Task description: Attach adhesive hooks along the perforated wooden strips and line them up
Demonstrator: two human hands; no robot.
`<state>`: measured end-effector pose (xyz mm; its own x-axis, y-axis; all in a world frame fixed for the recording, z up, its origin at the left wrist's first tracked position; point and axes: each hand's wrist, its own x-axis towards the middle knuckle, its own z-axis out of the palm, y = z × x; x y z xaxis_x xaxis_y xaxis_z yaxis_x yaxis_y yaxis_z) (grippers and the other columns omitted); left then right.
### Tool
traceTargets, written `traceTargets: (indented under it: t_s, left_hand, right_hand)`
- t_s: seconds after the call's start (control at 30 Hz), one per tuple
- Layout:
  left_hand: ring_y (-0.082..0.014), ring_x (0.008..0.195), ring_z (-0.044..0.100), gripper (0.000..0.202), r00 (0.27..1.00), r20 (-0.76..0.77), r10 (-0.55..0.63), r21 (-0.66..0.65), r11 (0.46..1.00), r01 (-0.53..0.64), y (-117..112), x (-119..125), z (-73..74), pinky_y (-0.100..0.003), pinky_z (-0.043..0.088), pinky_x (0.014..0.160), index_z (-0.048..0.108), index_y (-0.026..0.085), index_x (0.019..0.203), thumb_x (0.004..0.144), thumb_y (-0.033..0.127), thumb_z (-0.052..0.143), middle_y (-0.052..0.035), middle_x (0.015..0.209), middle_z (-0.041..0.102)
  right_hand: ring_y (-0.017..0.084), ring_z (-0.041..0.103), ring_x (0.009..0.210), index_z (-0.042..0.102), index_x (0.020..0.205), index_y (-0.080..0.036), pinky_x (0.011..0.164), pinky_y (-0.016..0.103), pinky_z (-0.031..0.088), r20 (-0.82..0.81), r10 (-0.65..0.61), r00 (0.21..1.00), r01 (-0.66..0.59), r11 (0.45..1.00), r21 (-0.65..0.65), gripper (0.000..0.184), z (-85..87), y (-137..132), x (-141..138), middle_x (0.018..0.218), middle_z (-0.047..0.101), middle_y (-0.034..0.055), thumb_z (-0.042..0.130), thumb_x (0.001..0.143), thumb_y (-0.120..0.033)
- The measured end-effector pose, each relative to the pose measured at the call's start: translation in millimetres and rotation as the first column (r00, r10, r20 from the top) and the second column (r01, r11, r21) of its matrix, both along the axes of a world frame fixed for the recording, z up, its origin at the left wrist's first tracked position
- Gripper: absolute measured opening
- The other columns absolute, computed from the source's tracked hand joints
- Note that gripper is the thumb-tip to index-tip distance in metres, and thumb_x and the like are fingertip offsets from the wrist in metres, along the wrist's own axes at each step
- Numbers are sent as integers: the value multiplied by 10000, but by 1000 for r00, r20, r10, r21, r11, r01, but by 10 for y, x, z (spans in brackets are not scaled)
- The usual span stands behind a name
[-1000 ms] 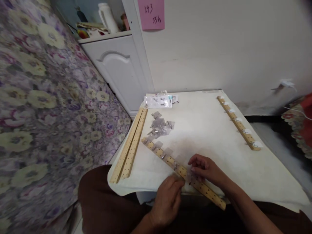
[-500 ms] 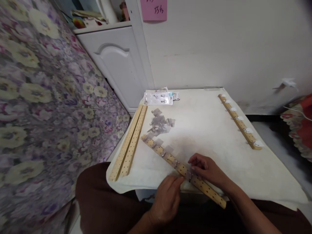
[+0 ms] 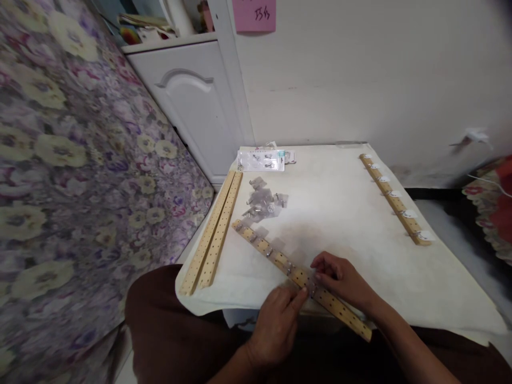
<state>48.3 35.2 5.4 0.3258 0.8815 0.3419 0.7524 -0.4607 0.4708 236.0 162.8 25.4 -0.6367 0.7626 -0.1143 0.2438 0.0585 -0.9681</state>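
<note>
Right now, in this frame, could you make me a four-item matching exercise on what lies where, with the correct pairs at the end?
Things
1. Slanting strip
2. Paired strips
3. Clear packets
4. Pink note

Places
A. On the wall
B. Side by side along the left part of the table
C. At the near side, by the left hand and right hand
D. In a loose heap on the tabletop

Pairs: 1-C, 2-B, 3-D, 4-A
</note>
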Motion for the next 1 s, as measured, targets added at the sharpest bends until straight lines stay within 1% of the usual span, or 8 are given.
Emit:
traceTargets:
  t_s: [0.23, 0.33, 0.53, 0.7, 0.83, 0.9, 1.0]
  left_hand:
    - [-215, 870, 518, 636, 999, -52, -4, 22, 1000, 5, -8, -4, -36, -380, 480, 728, 243, 195, 1440, 828, 50, 343, -122, 1035, 575]
    - [-225, 886, 524, 636, 998, -62, -18, 25, 1000, 19, -7, -7, -29, -391, 484, 737, 236, 172, 1442, 828, 51, 344, -135, 1050, 578]
    - [-228, 867, 541, 637, 996, -90, -7, 35, 999, 11, 1, 4, -3, -392, 490, 716, 218, 170, 1447, 834, 48, 334, -139, 1044, 585]
    - [-225, 844, 538, 631, 992, -124, 4, 50, 999, 2, 9, 18, -10, -383, 490, 696, 193, 173, 1453, 849, 61, 338, -133, 1011, 589]
    - [-221, 832, 535, 622, 989, -145, 3, 38, 999, 3, 11, 19, -1, -376, 488, 687, 199, 168, 1449, 852, 71, 339, -132, 1013, 586]
    - [-224, 841, 536, 622, 989, -148, -3, 29, 1000, 8, 10, 20, 4, -380, 489, 690, 190, 167, 1450, 853, 78, 336, -131, 1012, 584]
    - [-221, 833, 537, 627, 988, -153, -8, 23, 1000, 12, 11, 25, 9, -378, 488, 680, 178, 169, 1451, 851, 78, 337, -127, 1002, 584]
  right_hand:
    - [144, 497, 623, 579, 890, -218, 554, 252, 374, 37, -4, 999, 1, 998, 69, 87, -50, -6, 8, 679, 564, -20, 563, 805, -213]
    - [143, 496, 620, 574, 893, -218, 553, 252, 374, 52, -7, 999, 2, 996, 88, 82, -66, -8, 11, 674, 562, -21, 554, 813, -208]
    - [141, 499, 616, 562, 890, -218, 554, 254, 374, 67, -8, 998, 0, 993, 118, 79, -58, -14, 10, 677, 563, -21, 539, 820, -191]
    - [144, 509, 612, 552, 886, -218, 557, 259, 372, 103, -6, 995, -10, 988, 152, 86, -24, -17, 3, 664, 564, -23, 530, 816, -173]
    - [141, 506, 610, 542, 878, -218, 561, 260, 368, 136, -6, 991, -21, 981, 195, 80, 38, -28, -3, 655, 554, -32, 532, 813, -174]
    - [135, 487, 595, 541, 872, -216, 553, 256, 360, 143, -1, 990, -27, 980, 198, 65, 71, -37, 0, 640, 535, -41, 552, 810, -198]
    - [127, 460, 580, 540, 870, -211, 538, 248, 350, 148, 4, 989, -30, 984, 175, 92, 101, -47, 5, 620, 504, -54, 589, 794, -226]
